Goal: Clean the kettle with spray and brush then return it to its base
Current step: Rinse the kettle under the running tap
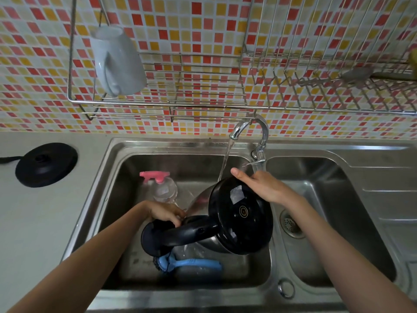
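The right hand grips the tilted kettle by its base rim, the left hand holds its handle end, with the brush just below this hand.

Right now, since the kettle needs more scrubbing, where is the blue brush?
In the head view, the blue brush lies on the floor of the left sink basin, toward its near wall, just below the tilted kettle.
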